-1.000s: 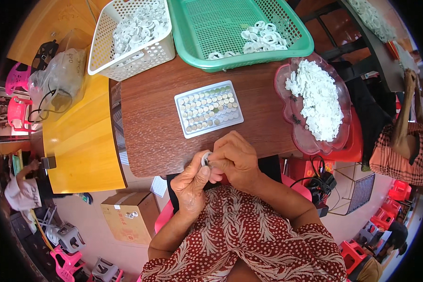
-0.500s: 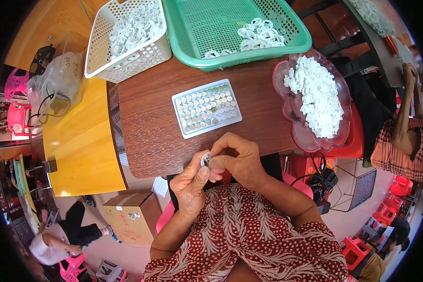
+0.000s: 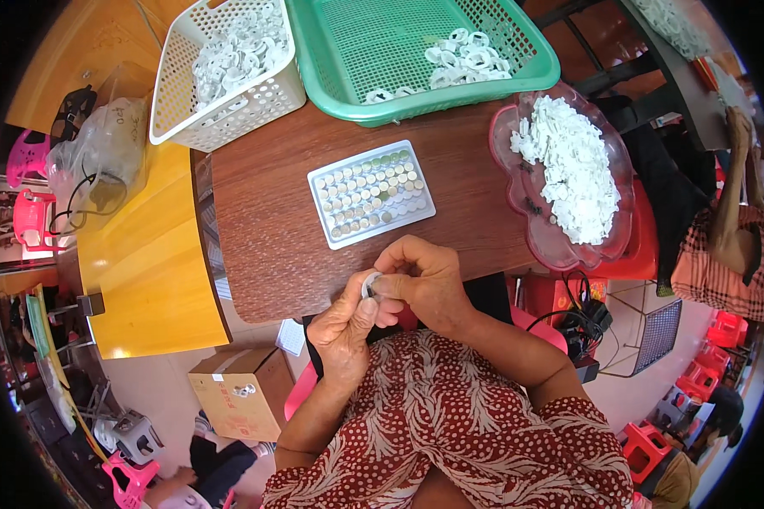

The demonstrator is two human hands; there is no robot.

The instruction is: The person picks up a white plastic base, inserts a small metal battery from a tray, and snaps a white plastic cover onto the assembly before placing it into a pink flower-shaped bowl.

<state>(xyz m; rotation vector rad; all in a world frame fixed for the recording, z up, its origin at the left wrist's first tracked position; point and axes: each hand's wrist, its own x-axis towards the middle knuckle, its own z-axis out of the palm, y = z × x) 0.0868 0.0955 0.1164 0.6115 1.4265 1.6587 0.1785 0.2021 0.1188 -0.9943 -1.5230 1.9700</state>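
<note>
My left hand (image 3: 344, 331) pinches a small white ring-shaped plastic piece (image 3: 367, 286) between thumb and fingers, just off the table's front edge. At the same piece, the thumb and forefinger of my right hand (image 3: 429, 287) are pressed together, and they cover part of its middle. Whether the right fingers hold a separate small part cannot be seen. Beyond my hands a white plastic tray (image 3: 414, 221) lies on the table, with rows of small round silvery discs (image 3: 356, 184) in its pockets. Some pockets at its right side hold no disc.
Across the brown table (image 3: 259, 220) stand a white basket (image 3: 250, 109) and a green basket (image 3: 416, 109), both with white ring pieces. A pink scalloped dish (image 3: 507, 153) of small white pieces sits right. A yellow table (image 3: 148, 280) and cardboard box (image 3: 229, 399) are left.
My hands stay together at the white ring piece, its angle slightly different. The view has shifted a little. At lower left, another person has moved down and right.
</note>
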